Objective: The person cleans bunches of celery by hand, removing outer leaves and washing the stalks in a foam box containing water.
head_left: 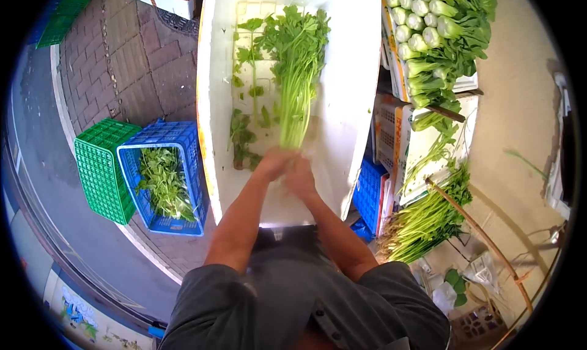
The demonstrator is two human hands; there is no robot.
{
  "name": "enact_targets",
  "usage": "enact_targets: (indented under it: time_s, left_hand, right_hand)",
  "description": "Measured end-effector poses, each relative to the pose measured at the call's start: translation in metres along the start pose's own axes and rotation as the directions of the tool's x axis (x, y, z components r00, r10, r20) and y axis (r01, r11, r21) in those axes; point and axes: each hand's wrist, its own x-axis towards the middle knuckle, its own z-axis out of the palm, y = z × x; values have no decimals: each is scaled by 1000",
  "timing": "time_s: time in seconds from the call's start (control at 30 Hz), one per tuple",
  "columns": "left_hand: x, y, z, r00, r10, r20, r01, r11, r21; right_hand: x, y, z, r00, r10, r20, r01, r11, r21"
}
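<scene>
Brightly green bunch, long slim stalks, leafy top

No readable text, labels, numbers, signs

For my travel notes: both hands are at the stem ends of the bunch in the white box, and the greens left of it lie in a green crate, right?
Not quite: the head view shows those greens lying in the blue crate, not the green crate beside it. The rest holds.
</scene>
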Motion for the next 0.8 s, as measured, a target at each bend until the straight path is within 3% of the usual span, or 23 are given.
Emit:
enact_targets:
  time_s: [0.1,0.17,0.23,0.3,0.33,0.43,0.53,0.57,0.63,0.73,0.8]
  left_hand:
    - [-4,5,-6,1000,22,18,-21,997,-71]
    - [3,-2,-12,1000,-9,-16,8,994,-105]
    - [-2,0,-7,999,48,-7,-49,992,-115]
    - [-16,8,5,989,144,36,-142,988,-57]
    - [-31,19,15,987,158,-38,-152,980,127]
    - [-63,33,36,936,282,-209,-94,774,626]
    - [-100,62,60,937,301,-179,-8,528,849]
    - [-95,50,55,929,361,-77,-109,468,877]
    - [-83,30,53,907,416,-68,-154,479,864]
    - [-124,50,72,901,433,-33,-198,476,857]
    - [-179,77,89,915,403,16,-229,485,844]
  right_hand:
    - [15,-1,-37,985,-136,105,145,986,-80]
    - [40,31,-30,999,-37,17,32,973,228]
    - [58,-13,-61,958,282,43,-260,801,540]
    - [89,7,-39,955,220,199,-293,589,754]
    - [99,14,-30,949,169,268,-316,461,829]
    - [90,-32,-52,975,75,209,-206,652,730]
    - [99,-11,-41,924,145,355,-361,639,679]
    - [102,-13,-49,912,92,399,-363,635,683]
    - [106,-19,-70,877,-11,480,-369,625,688]
    - [72,-70,-130,862,-23,506,-437,473,765]
    - [42,-89,-151,910,-80,406,-350,377,858]
